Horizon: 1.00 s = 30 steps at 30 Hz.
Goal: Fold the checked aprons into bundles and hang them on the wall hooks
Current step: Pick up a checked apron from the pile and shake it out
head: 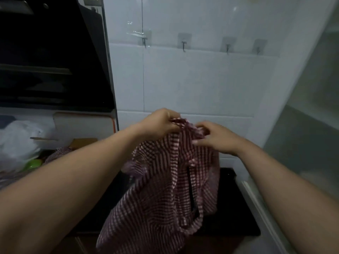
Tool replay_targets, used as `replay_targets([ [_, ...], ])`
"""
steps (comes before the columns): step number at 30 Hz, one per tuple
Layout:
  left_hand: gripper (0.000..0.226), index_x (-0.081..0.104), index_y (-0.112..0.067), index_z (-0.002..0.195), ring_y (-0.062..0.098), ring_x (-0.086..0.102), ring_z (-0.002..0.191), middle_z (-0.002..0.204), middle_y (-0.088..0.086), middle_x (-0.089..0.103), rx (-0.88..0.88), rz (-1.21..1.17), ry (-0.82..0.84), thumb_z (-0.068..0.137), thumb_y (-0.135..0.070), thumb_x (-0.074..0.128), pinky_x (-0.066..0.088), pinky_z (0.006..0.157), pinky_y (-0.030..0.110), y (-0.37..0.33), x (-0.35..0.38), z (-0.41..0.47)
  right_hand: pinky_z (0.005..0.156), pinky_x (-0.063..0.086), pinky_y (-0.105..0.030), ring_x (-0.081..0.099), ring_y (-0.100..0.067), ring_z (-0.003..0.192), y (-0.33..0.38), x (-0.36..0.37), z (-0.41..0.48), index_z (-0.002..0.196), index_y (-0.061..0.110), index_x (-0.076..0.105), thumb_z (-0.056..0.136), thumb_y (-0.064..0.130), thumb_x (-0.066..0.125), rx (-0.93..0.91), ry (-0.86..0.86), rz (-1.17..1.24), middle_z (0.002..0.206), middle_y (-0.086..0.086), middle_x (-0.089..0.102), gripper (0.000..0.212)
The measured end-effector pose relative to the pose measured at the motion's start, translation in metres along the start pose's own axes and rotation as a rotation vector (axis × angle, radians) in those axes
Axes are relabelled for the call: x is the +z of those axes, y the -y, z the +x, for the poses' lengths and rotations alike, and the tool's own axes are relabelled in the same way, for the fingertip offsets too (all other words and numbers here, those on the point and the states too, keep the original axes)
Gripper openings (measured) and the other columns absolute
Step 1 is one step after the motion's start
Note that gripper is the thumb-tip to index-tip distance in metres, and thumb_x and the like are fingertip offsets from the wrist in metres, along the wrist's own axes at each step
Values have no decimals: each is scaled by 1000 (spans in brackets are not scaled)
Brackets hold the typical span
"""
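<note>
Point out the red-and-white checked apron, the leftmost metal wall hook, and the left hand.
Red-and-white checked apron [165, 180]: head view, hanging cloth's middle.
Leftmost metal wall hook [145, 42]: head view, hook's prong.
Left hand [161, 123]: head view, hand's back.

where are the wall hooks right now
In the head view, the four wall hooks sit in a row on the white tiled wall, above both hands and the checked apron, right of the black hood.

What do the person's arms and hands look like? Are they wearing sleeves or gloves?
Both arms are bare right down from the bottom corners of the picture: no sleeves show. The left hand and the right hand wear no gloves. No watch, bracelet or ring can be seen, though the dim, slightly blurry picture could hide something small on the fingers.
</note>
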<state>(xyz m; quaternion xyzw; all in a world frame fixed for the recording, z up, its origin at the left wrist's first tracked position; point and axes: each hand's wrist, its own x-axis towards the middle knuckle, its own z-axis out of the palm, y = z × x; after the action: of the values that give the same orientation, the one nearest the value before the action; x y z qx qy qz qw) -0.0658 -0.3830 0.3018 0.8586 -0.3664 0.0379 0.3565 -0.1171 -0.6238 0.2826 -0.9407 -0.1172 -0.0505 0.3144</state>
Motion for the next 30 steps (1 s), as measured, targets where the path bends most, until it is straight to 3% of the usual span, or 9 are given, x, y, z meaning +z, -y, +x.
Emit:
replay_targets([
  [2, 15, 70, -17, 91, 3, 60, 75, 82, -7, 72, 25, 91, 33, 89, -28, 80, 45, 69, 28, -8, 10, 7, 71, 43, -31, 60, -10, 79, 12, 12, 8, 86, 23, 69, 89, 14, 74, -91, 21, -50, 82, 8, 69, 11],
  [3, 23, 71, -18, 96, 7, 62, 78, 86, -5, 73, -24, 145, 66, 87, -35, 82, 46, 71, 29, -5, 9, 8, 68, 42, -30, 59, -9, 76, 11, 12, 13, 76, 28, 66, 89, 9, 69, -100, -35, -82, 76, 11, 66, 23],
  [6, 22, 75, -19, 98, 18, 70, 90, 94, 1, 76, -231, 363, 252, 90, -39, 78, 48, 76, 28, 22, 2, -3, 79, 49, -31, 67, -17, 90, -9, 0, 19, 83, 22, 74, 88, 7, 60, 42, -252, -6, 88, 4, 75, 22],
  [8, 15, 73, -24, 85, 18, 71, 90, 90, -5, 76, -337, 253, 233, 95, -36, 73, 48, 74, 27, 42, -1, -19, 85, 51, -34, 68, -20, 93, -23, -9, 17, 91, 15, 77, 89, 11, 59, 125, -346, 34, 95, -1, 77, 18],
  [14, 25, 60, -22, 80, 14, 61, 81, 84, -3, 67, -313, -29, -162, 104, -23, 58, 43, 66, 28, 59, 3, -20, 80, 54, -32, 71, -19, 85, -40, 4, 11, 84, 15, 74, 79, 30, 66, 210, -187, 48, 86, -1, 77, 18],
  [18, 11, 66, -18, 86, 16, 66, 81, 87, 1, 72, -288, 42, -161, 96, -18, 66, 47, 65, 26, 73, 4, -15, 60, 44, -28, 67, -22, 79, -69, 35, 0, 60, 16, 59, 80, 29, 67, 333, -9, -256, 72, -4, 68, 25],
  [22, 18, 61, -21, 77, 26, 64, 88, 91, 2, 70, -444, 451, 195, 93, -29, 64, 54, 80, 36, 117, 17, -28, 70, 48, -32, 69, -31, 86, -101, 57, 0, 74, 10, 67, 92, 19, 57, 545, -110, -161, 91, -15, 73, 22],
  [26, 23, 69, -25, 95, 32, 66, 103, 111, 6, 72, -530, 440, 15, 89, -13, 51, 55, 90, 43, 135, 4, -26, 57, 61, -41, 68, -32, 65, -88, 46, 33, 92, 5, 55, 101, 2, 43, 740, -309, 658, 89, -25, 64, 15],
  [30, 26, 72, -30, 109, 32, 65, 112, 121, 4, 73, -419, 472, -195, 93, -20, 55, 52, 89, 38, 104, -50, 14, 59, 60, -33, 71, -24, 85, -36, -6, 70, 117, 16, 57, 101, 22, 60, 435, -154, 534, 115, -10, 65, 18],
])
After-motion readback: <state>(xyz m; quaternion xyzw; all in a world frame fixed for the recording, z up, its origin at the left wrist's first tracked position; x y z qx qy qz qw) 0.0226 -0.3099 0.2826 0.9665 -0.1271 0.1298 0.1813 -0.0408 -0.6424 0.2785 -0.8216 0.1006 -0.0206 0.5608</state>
